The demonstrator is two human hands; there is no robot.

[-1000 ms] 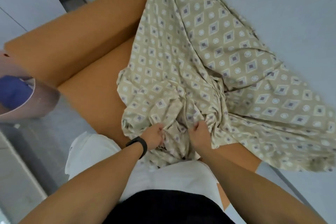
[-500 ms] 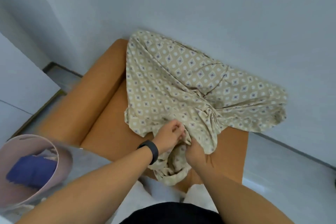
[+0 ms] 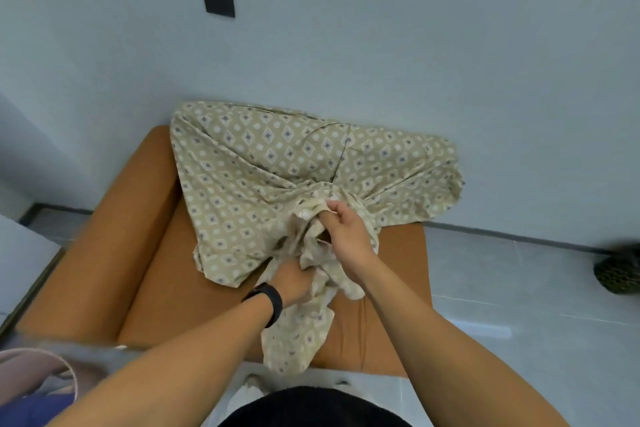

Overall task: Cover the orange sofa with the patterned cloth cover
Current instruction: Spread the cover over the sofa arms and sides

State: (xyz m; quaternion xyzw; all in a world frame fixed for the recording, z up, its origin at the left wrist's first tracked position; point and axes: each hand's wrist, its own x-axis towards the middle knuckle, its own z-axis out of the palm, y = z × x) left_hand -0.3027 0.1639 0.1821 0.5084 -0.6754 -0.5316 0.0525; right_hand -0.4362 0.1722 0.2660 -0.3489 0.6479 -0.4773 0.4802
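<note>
1. Two hands on the patterned cloth cover (image 3: 277, 163), bunched over the orange sofa (image 3: 138, 236) seat and far backrest.
2. Left hand (image 3: 294, 279), black wristband (image 3: 268, 302) on, clutches folds near the seat's middle.
3. Right hand (image 3: 346, 236) pinches a gathered ridge farther back.

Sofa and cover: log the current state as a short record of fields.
sofa: orange, against the wall, left arm and front of seat bare
cover: patterned beige, bunched in the middle, draped over back and right side
left hand: grips a bunch of cover low on the seat
right hand: grips a bunch of cover just above the left hand
wristband: black, on left wrist
progress: sofa only partly covered
</note>
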